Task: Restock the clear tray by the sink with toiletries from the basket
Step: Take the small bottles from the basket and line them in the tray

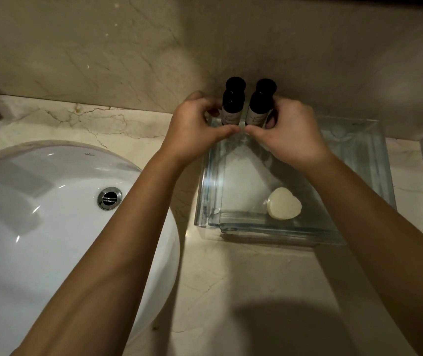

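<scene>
We find the tray on the counter, just right of the sink. In its far left corner, close to the wall, the left bottle and the right bottle stand upright side by side. The soap lies in the tray's near part.

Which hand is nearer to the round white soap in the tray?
Right. The right hand grips a bottle directly beyond the soap, at the far side of the tray. The left hand grips the other bottle farther away, beyond the soap and to its left.
</scene>
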